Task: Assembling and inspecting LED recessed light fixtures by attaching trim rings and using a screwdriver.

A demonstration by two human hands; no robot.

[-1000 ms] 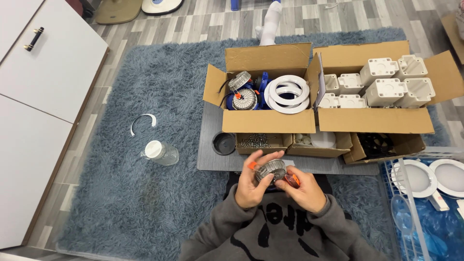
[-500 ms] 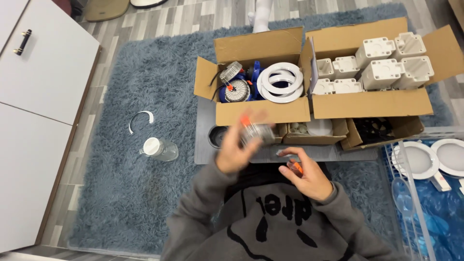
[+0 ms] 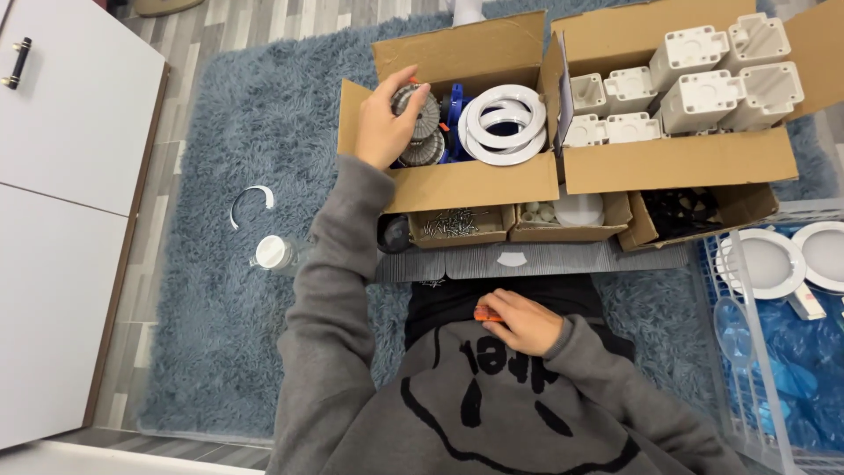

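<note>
My left hand [image 3: 384, 123] reaches into the left cardboard box [image 3: 466, 180] and grips a round grey finned metal part [image 3: 420, 113], which rests above a similar part [image 3: 422, 151] inside. White rings [image 3: 507, 121] lie beside them in the same box. My right hand [image 3: 520, 321] rests at my lap, closed around a small orange-handled tool [image 3: 486, 314], most of it hidden by the fingers.
A second cardboard box [image 3: 677, 158] at right holds several white plastic housings [image 3: 703, 75]. Small open boxes of screws [image 3: 457, 225] and white bits [image 3: 563, 213] stand on a grey board [image 3: 563, 258]. White round lamps [image 3: 774, 261] lie in a basket far right. A jar [image 3: 272, 253] and a clip [image 3: 251, 200] rest on the blue rug. White cabinets stand left.
My left hand carried the grey finned part from in front of my chest up into the left box. My right hand stayed low with the orange tool.
</note>
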